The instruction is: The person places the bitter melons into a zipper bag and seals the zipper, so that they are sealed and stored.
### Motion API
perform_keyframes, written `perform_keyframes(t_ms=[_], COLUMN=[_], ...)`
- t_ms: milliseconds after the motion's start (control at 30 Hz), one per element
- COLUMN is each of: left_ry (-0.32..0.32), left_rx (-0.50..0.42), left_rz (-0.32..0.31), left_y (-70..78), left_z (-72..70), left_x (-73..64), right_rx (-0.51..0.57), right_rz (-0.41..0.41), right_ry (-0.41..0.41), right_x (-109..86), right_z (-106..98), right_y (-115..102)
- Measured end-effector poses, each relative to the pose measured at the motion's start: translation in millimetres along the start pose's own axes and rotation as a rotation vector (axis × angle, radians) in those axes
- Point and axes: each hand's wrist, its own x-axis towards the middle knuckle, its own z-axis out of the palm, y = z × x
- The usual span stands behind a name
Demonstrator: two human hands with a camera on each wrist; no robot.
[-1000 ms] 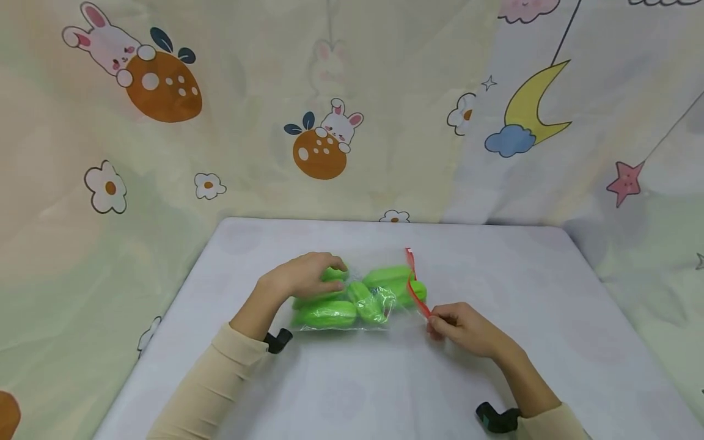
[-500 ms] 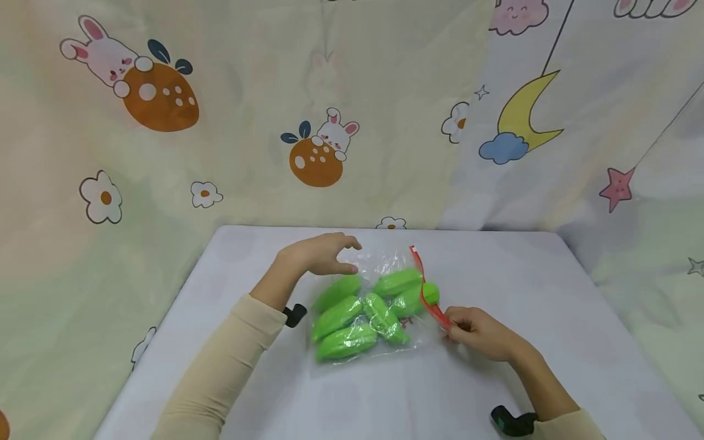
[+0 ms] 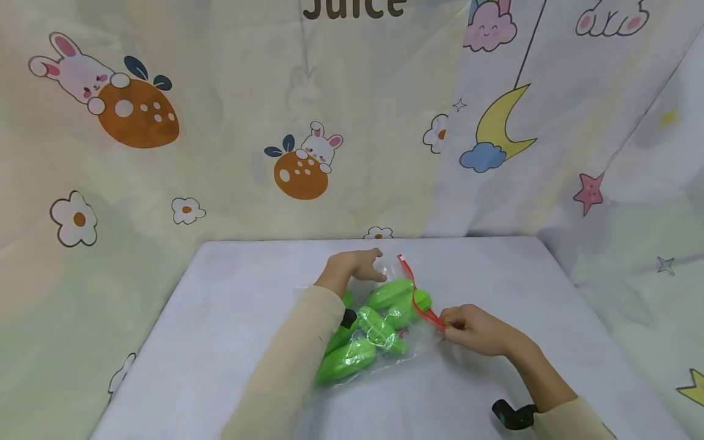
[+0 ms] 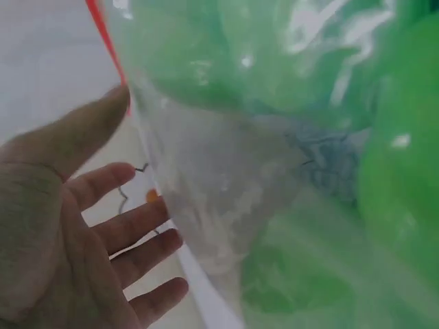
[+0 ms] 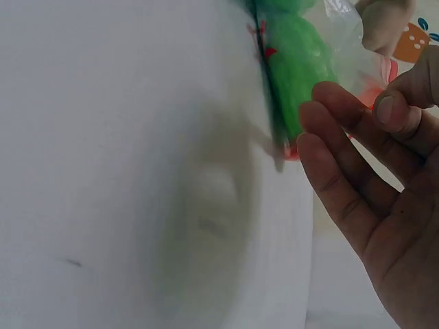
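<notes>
A clear zip bag (image 3: 420, 343) with a red zip strip (image 3: 415, 298) along its right edge lies slanted on the table. Inside it are several bright green, oblong, ridged pieces (image 3: 383, 330). My right hand (image 3: 475, 330) pinches the near end of the red strip between thumb and forefinger; in the right wrist view its other fingers (image 5: 333, 181) stay loose. Over the far side of the bag is my left hand (image 3: 357, 264), thumb and fingers spread. The left wrist view has its fingertips (image 4: 171, 240) close to the plastic edge; contact is unclear. My left sleeve hides part of the bag.
The white-covered table (image 3: 247, 305) extends around the bag on all sides. A printed cloth (image 3: 231, 134) with rabbits, flowers and a moon hangs behind it. Black wrist cameras (image 3: 514, 415) sit on both wrists.
My left hand has moved right along the far side of the bag, towards the red strip. The bag has turned and come nearer. My right hand keeps its pinch on the strip.
</notes>
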Motion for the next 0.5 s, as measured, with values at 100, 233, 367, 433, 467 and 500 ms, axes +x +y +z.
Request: perform_keyframes(t_ms=[100, 233, 367, 433, 467, 500], left_ry=[0.036, 0.1, 0.145, 0.158, 0.161, 0.162], left_rx=[-0.007, -0.045, -0.184, -0.284, -0.325, -0.353], left_rz=[-0.042, -0.028, 0.059, 0.085, 0.089, 0.091], left_y=[-8.2, -23.1, -33.6, -37.1, -38.6, -40.1], left_z=[1.5, 2.4, 3.7, 3.9, 3.8, 3.8], left_x=[2.4, 2.4, 2.5, 1.9, 1.2, 0.4], right_rx=[-0.028, -0.063, -0.081, -0.093, -0.094, -0.102], right_rz=[-0.023, -0.026, 0.001, 0.003, 0.004, 0.003], right_ry=[0.009, 0.0, 0.0, 0.006, 0.006, 0.004], right_x=[3.1, 7.9, 5.4, 3.7, 2.9, 2.3], right_z=[-6, -12, -18, -20, -21, -22], right_y=[-4, -8, -10, -11, -11, -12])
